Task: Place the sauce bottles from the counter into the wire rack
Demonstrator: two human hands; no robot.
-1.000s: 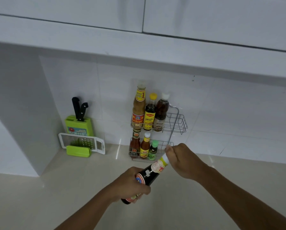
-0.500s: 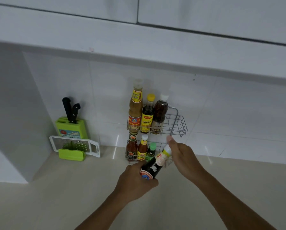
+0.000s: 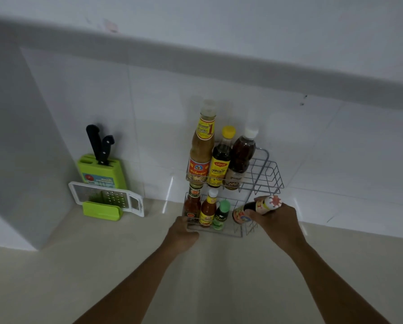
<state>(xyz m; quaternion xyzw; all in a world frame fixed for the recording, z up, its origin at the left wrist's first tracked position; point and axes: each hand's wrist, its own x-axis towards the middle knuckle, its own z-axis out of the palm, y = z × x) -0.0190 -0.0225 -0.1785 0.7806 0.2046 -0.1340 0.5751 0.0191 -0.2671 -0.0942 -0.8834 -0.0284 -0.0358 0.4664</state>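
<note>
A two-tier wire rack (image 3: 265,174) stands against the tiled wall. Three tall sauce bottles (image 3: 220,160) fill the left of its upper shelf; three small bottles (image 3: 207,210) stand in the lower shelf. My right hand (image 3: 277,220) grips a dark sauce bottle (image 3: 256,208) with a red and white cap, tilted, at the right end of the lower shelf. My left hand (image 3: 180,232) rests against the rack's lower left front corner, fingers curled on the wire.
A green knife block (image 3: 101,171) with two black-handled knives stands left of the rack, a white and green grater (image 3: 107,202) leaning in front of it. The beige counter (image 3: 102,277) spreads in front. A cabinet underside hangs overhead.
The dark bottle passed from my left hand to my right and moved up and right to the rack's lower shelf. My left hand went to the rack's left corner.
</note>
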